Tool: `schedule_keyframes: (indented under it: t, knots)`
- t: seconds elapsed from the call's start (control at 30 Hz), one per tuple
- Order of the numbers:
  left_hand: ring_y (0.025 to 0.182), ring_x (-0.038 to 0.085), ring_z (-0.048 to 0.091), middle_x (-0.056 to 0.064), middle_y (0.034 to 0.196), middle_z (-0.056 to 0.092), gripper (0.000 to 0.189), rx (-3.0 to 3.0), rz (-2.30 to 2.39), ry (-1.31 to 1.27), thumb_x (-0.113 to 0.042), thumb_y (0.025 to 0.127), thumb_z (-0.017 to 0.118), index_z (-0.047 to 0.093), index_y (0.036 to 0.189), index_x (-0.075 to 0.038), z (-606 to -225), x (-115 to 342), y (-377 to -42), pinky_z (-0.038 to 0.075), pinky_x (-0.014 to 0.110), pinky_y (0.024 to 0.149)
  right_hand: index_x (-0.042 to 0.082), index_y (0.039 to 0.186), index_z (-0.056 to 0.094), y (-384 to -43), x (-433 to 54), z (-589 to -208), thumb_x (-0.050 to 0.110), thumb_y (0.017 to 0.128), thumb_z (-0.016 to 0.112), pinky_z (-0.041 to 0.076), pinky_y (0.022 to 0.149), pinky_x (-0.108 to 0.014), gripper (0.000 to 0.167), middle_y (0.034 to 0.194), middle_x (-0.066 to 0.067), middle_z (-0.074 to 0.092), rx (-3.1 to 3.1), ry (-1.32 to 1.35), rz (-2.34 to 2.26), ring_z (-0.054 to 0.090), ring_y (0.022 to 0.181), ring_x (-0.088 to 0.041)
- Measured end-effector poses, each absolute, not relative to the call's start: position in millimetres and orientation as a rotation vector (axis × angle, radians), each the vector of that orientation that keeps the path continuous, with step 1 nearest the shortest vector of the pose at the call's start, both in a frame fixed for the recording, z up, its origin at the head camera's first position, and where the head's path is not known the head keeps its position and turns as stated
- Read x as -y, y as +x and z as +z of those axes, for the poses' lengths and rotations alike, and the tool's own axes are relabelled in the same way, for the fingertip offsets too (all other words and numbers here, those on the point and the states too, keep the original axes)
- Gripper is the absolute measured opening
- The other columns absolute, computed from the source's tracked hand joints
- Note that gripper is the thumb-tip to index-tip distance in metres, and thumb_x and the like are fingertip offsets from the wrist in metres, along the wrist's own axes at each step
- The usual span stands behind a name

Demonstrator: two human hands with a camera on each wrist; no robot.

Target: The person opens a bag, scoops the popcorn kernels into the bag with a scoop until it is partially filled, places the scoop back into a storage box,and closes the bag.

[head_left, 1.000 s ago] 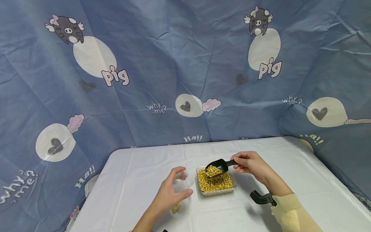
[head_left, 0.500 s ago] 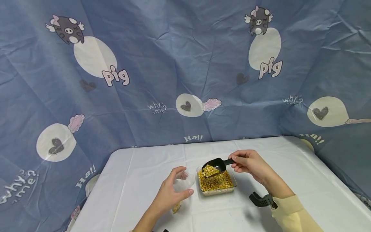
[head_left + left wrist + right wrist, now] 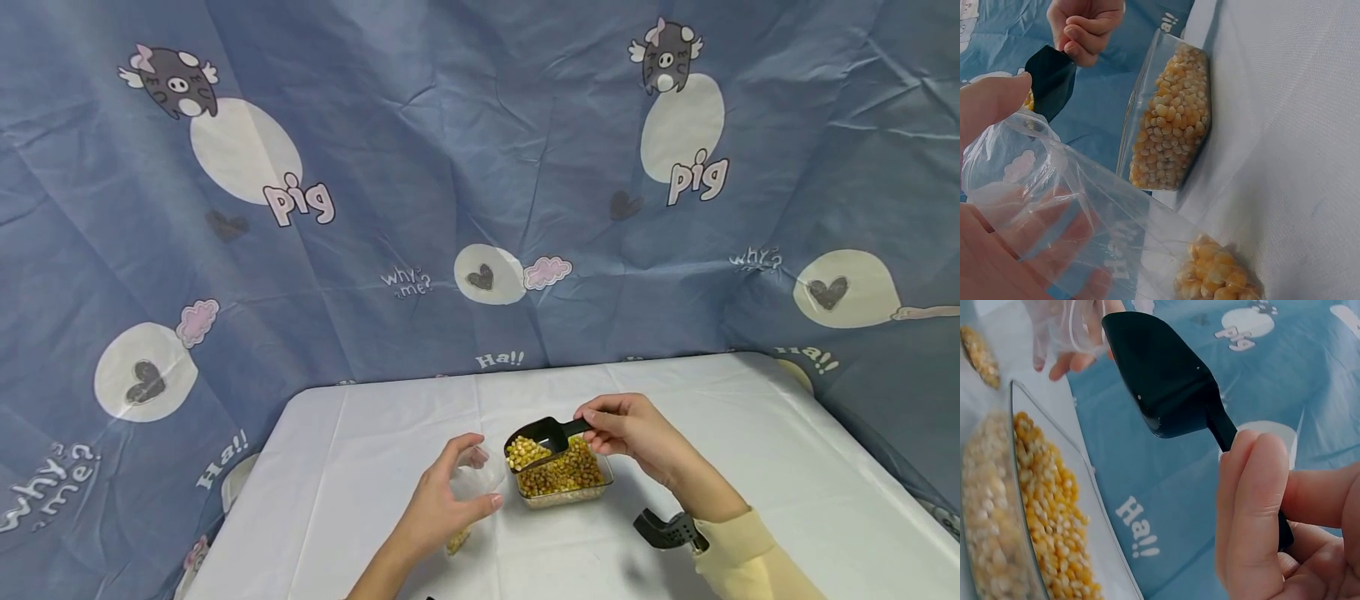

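Observation:
My right hand [image 3: 633,433] pinches the handle of a black scoop [image 3: 553,435], which carries a heap of yellow corn kernels [image 3: 527,452]. Its tip is close to the mouth of a clear plastic bag [image 3: 1094,187]. My left hand [image 3: 435,504] holds that bag, thumb and fingers curved wide around the spread mouth. Some corn [image 3: 1213,272] lies in the bag's bottom, down by the table. Below the scoop stands a clear rectangular container [image 3: 566,499], full of kernels. The right wrist view shows the scoop's dark underside; its load is hidden there.
A white cloth covers the table [image 3: 360,467]. Behind it hangs a blue curtain [image 3: 420,183] printed with pigs and words. A black wrist strap [image 3: 663,531] sticks out by the right sleeve.
The right hand has carried the loaded scoop leftward, from above the container to beside the bag's mouth. The left hand and bag have stayed nearly still.

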State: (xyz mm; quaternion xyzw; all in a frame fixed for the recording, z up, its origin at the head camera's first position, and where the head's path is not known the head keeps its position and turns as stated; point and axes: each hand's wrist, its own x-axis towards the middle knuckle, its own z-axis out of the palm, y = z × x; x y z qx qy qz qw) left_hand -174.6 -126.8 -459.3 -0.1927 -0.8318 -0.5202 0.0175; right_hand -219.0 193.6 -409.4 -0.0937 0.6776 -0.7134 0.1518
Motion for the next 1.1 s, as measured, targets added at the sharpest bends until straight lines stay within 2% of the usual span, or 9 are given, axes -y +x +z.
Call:
schedule_keyframes:
  t: [0.13, 0.2, 0.53, 0.77, 1.03, 1.1]
  knots:
    - [0.118, 0.017, 0.057, 0.004, 0.124, 0.064, 0.076, 2.584, -1.633, -0.611, -0.037, 0.078, 0.087, 0.045, 0.141, -0.033, -459.4, 126.6, -174.8, 0.034, 0.055, 0.106, -0.011, 0.114, 0.065, -216.2, -186.8, -408.3, 0.012, 0.099, 0.064, 0.057, 0.062, -0.024, 0.027, 0.082, -0.013, 0.07, -1.94, -0.276, -2.045, 0.066, 0.065, -0.011]
    - [0.118, 0.017, 0.057, 0.004, 0.124, 0.063, 0.076, 2.59, -1.633, -0.612, -0.038, 0.078, 0.087, 0.045, 0.141, -0.033, -459.7, 126.4, -174.7, 0.034, 0.056, 0.106, -0.01, 0.113, 0.065, -215.2, -183.8, -407.9, 0.012, 0.099, 0.064, 0.056, 0.062, -0.024, 0.026, 0.082, -0.013, 0.07, -1.939, -0.28, -2.046, 0.066, 0.064, -0.011]
    - [0.12, 0.018, 0.056, -0.008, 0.118, 0.06, 0.077, 2.612, -1.609, -0.602, -0.035, 0.077, 0.088, 0.045, 0.141, -0.035, -460.7, 124.6, -174.3, 0.035, 0.057, 0.106, -0.011, 0.111, 0.065, -211.3, -169.1, -409.2, 0.012, 0.099, 0.064, 0.056, 0.061, -0.024, 0.026, 0.081, -0.014, 0.069, -1.95, -0.3, -2.05, 0.065, 0.063, -0.01]
    - [0.129, 0.023, 0.053, -0.003, 0.138, 0.058, 0.078, 2.649, -1.581, -0.586, -0.036, 0.078, 0.088, 0.044, 0.143, -0.036, -462.8, 123.4, -174.8, 0.036, 0.06, 0.106, -0.013, 0.109, 0.065, -205.3, -156.4, -408.5, 0.009, 0.1, 0.062, 0.057, 0.061, -0.026, 0.024, 0.082, -0.017, 0.068, -2.005, -0.332, -2.041, 0.064, 0.063, -0.011]
    - [0.133, 0.026, 0.049, -0.002, 0.143, 0.055, 0.079, 2.665, -1.585, -0.58, -0.045, 0.078, 0.086, 0.044, 0.145, -0.034, -461.4, 122.0, -172.8, 0.034, 0.063, 0.106, -0.009, 0.108, 0.067, -199.2, -145.4, -410.0, 0.011, 0.1, 0.063, 0.058, 0.062, -0.031, 0.022, 0.083, -0.02, 0.068, -2.086, -0.353, -2.027, 0.066, 0.064, -0.015]
    - [0.135, 0.027, 0.048, -0.002, 0.145, 0.053, 0.079, 2.668, -1.585, -0.587, -0.045, 0.079, 0.085, 0.043, 0.145, -0.032, -461.4, 121.5, -172.8, 0.034, 0.064, 0.106, -0.009, 0.107, 0.068, -197.1, -142.2, -409.7, 0.01, 0.1, 0.063, 0.058, 0.061, -0.031, 0.021, 0.084, -0.025, 0.067, -2.108, -0.371, -2.024, 0.066, 0.064, -0.016]
